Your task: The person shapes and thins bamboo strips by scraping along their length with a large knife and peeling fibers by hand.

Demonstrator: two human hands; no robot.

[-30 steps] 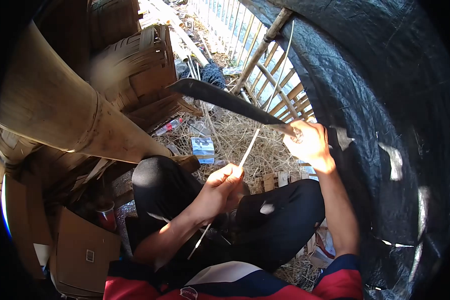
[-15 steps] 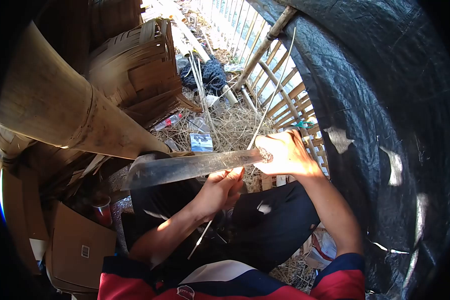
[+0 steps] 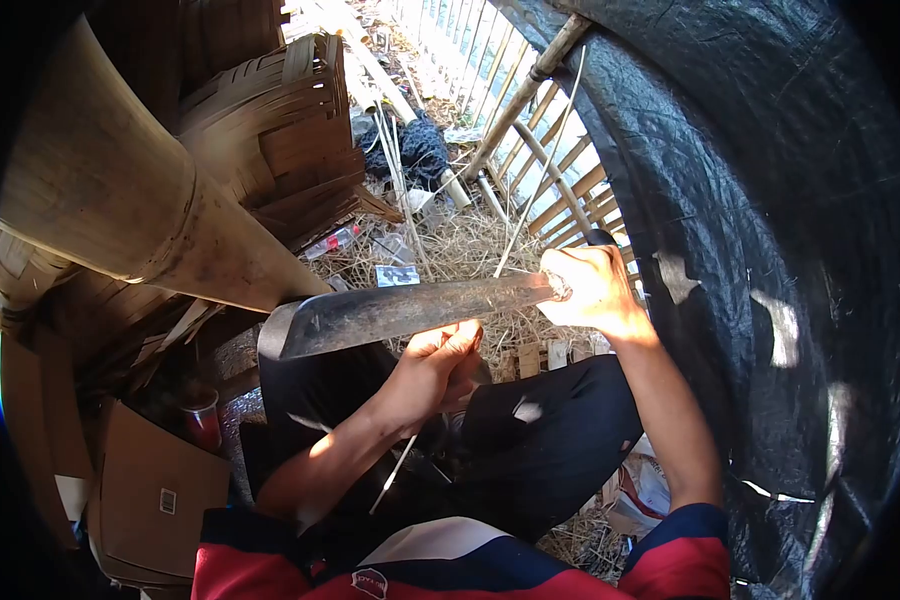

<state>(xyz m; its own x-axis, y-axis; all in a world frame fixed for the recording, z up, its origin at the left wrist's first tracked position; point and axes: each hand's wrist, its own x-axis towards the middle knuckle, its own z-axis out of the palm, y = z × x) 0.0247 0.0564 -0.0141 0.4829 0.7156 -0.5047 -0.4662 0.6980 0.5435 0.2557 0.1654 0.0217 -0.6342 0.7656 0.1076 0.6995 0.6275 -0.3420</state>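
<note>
My right hand (image 3: 595, 290) is closed round the handle of a large machete (image 3: 410, 312), whose broad dark blade points left, above my left hand and over my left knee. Between the fingers of my left hand (image 3: 432, 372) is a thin pale strip (image 3: 538, 190). The strip runs up past the blade toward the bamboo fence, and its lower end hangs below my left wrist, over my dark trousers. The blade hides part of the strip, so I cannot tell whether the two touch.
A thick bamboo pole (image 3: 170, 210) slants in from the left, beside woven bamboo baskets (image 3: 280, 130). A black tarp (image 3: 760, 230) hangs at the right. Cardboard (image 3: 160, 490) and a red cup (image 3: 202, 420) stand lower left. Shavings (image 3: 460, 245) cover the ground.
The machete has swung down from above to lie nearly level over my left hand, then risen slightly as my right hand moved a little right. My left hand still pinches the strip.
</note>
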